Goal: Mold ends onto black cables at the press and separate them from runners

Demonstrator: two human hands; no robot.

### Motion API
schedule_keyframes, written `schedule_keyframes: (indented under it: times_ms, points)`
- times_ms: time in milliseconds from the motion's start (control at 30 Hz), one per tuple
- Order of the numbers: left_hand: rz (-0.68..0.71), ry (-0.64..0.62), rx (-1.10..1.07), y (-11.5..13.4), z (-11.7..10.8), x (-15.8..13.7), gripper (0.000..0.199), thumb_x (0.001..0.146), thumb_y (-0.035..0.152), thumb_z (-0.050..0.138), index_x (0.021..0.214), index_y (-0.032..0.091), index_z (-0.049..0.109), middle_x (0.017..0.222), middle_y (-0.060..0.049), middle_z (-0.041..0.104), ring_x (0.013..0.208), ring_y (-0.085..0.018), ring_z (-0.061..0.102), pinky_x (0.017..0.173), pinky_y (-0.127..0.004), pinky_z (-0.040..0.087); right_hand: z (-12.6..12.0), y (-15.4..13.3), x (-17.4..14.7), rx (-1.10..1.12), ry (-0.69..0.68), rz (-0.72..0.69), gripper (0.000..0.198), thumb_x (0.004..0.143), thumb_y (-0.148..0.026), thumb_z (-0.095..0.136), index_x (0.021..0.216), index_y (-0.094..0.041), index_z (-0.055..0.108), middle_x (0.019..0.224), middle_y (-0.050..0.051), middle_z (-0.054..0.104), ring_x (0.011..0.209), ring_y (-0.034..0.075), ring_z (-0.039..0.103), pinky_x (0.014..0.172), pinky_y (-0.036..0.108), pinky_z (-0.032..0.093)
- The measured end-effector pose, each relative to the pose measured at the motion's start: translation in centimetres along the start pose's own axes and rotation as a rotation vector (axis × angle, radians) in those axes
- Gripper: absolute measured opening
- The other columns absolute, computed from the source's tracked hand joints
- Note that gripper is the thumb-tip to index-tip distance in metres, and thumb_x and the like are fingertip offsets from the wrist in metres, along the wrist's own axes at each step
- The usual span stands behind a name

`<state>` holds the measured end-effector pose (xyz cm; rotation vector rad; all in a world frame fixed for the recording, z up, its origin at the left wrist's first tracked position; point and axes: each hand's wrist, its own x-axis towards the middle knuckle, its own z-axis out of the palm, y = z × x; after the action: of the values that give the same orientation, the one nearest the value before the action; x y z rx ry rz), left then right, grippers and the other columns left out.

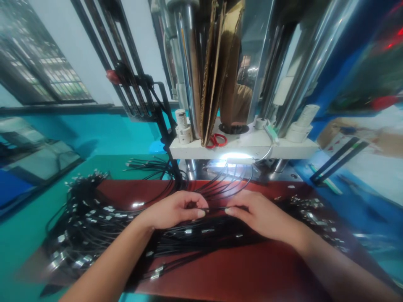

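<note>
Between my two hands a short stretch of black cable (217, 208) runs level over a red-brown board. My left hand (181, 209) pinches it between thumb and fingertips. From the other side, my right hand (252, 212) grips it with thumb and forefinger. Just below lies a thick bundle of black cables (201, 241), several with shiny metal ends. More cables with metal ends (85, 218) are heaped to the left, and another cluster of metal ends (315, 214) lies at the right. Thin cables (220, 180) arch behind my hands toward the lit machine opening.
A press with a pale plate (245, 144) and steel columns stands behind the red-brown board (252, 268). Red-handled scissors (216, 140) and upright cardboard (214, 75) rest on the plate. A bright lamp (237, 158) glows beneath its front edge. Blue worktop with tools lies right.
</note>
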<state>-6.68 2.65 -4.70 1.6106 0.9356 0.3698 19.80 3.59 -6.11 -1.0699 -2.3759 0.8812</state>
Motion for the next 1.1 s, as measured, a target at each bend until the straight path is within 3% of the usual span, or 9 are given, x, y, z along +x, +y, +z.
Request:
schedule_keyframes:
  times_ms: [333, 467, 667, 900, 1100]
  points:
    - [0.023, -0.049, -0.06, 0.3, 0.6, 0.0, 0.023, 0.093, 0.042, 0.051, 0.096, 0.019, 0.053, 0.091, 0.0, 0.059, 0.071, -0.01, 0.05, 0.066, -0.025, 0.04, 1.0, -0.3, -0.1, -0.069, 0.07, 0.143, 0.014, 0.081, -0.03, 0.069, 0.078, -0.021, 0.058, 0.077, -0.001, 0.063, 0.074, 0.016, 0.055, 0.063, 0.028, 0.037]
    - [0.029, -0.062, -0.074, 0.2, 0.4, -0.1, 0.021, 0.094, 0.039, 0.05, 0.099, 0.019, 0.052, 0.091, -0.002, 0.06, 0.074, -0.011, 0.05, 0.068, -0.026, 0.04, 0.8, -0.6, 0.0, -0.015, 0.06, 0.119, 0.008, 0.081, -0.026, 0.069, 0.085, -0.023, 0.063, 0.079, -0.002, 0.066, 0.074, 0.016, 0.057, 0.065, 0.028, 0.038]
    - [0.048, -0.086, 0.007, -0.2, 0.1, 0.1, 0.04, 0.071, 0.027, 0.078, 0.102, 0.019, 0.055, 0.09, 0.001, 0.058, 0.079, -0.012, 0.051, 0.07, -0.025, 0.04, 0.3, -1.0, -0.1, -0.006, 0.031, 0.062, 0.01, 0.084, -0.027, 0.068, 0.093, -0.025, 0.072, 0.088, 0.0, 0.069, 0.083, 0.017, 0.059, 0.073, 0.029, 0.041]
    - [0.004, -0.066, 0.121, -0.4, 0.3, 0.2, 0.023, 0.073, 0.025, 0.074, 0.087, 0.017, 0.059, 0.081, 0.003, 0.057, 0.072, -0.011, 0.049, 0.064, -0.023, 0.038, 0.0, -1.4, -0.3, -0.049, 0.009, 0.066, 0.006, 0.083, -0.026, 0.069, 0.087, -0.022, 0.071, 0.083, -0.001, 0.066, 0.079, 0.015, 0.057, 0.071, 0.027, 0.04]
    - [-0.01, -0.051, 0.1, -0.2, 0.2, 0.0, 0.018, 0.075, 0.022, 0.069, 0.089, 0.017, 0.059, 0.08, 0.004, 0.058, 0.068, -0.009, 0.048, 0.061, -0.021, 0.037, -0.3, -1.2, -0.6, -0.028, -0.052, 0.076, 0.006, 0.081, -0.026, 0.071, 0.079, -0.021, 0.069, 0.081, -0.002, 0.062, 0.078, 0.015, 0.056, 0.069, 0.026, 0.039]
